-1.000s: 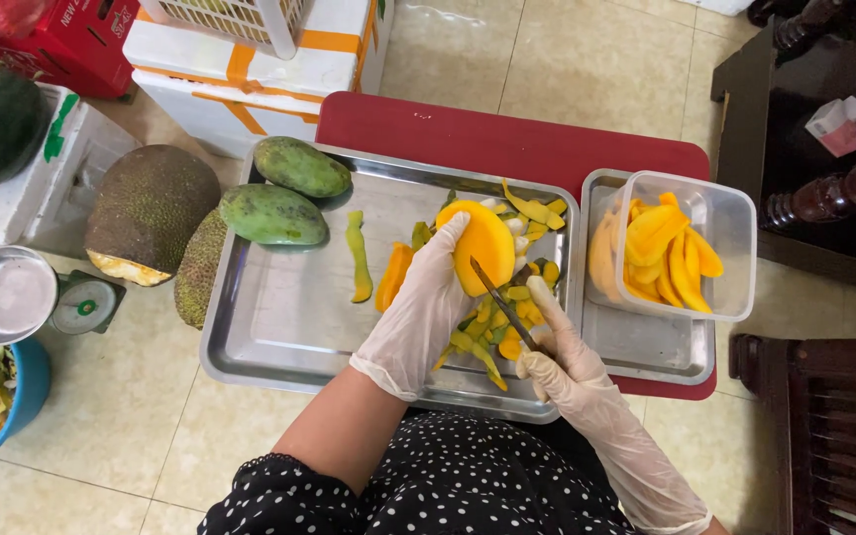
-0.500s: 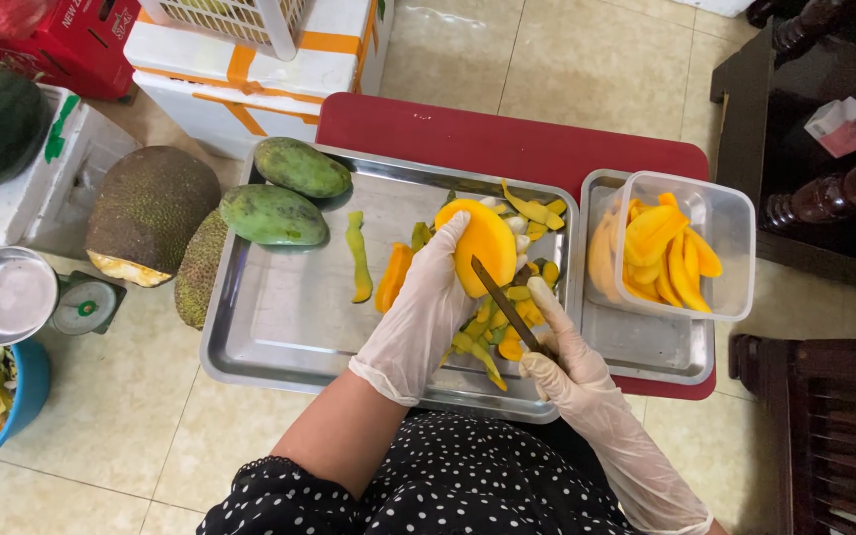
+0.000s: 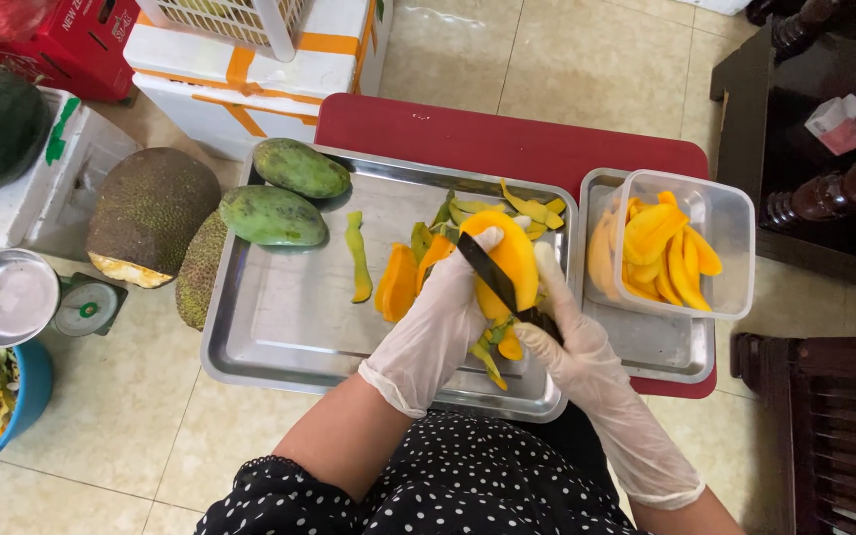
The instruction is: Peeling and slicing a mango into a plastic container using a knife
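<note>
Over a tiled floor and steel tray [image 3: 279, 317], the left hand [image 3: 438, 327] grips the peeled mango [image 3: 512, 263] while the right hand [image 3: 572, 342], beside it, clasps the knife [image 3: 492, 277]; best slice shallowly, blade clear of fingers.

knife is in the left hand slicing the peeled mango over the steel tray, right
Not quite: the head view shows the knife in the right hand, while the left hand holds the peeled mango over the steel tray.
</note>
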